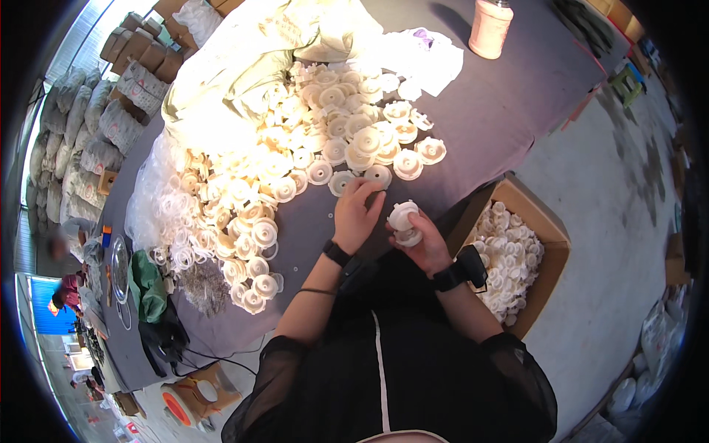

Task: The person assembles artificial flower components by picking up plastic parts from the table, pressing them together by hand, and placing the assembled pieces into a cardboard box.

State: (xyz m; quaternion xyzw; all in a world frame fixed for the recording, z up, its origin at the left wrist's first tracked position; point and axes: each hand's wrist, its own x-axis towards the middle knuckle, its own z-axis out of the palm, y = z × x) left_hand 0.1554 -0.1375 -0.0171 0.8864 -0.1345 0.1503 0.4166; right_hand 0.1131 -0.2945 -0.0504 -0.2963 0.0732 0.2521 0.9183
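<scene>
Black sleeves frame the head view; the right hand grips a white round plastic part above the table edge, fingers curled around it. Left hand, fingers loosely bent, touches a disc in the pile. Held so near the edge, the part could probably slip past the cardboard box.

One head-worn fisheye view, aimed steeply down at the grey table. Hands are seen close, at frame centre. Edges are bent toward the rim.
</scene>
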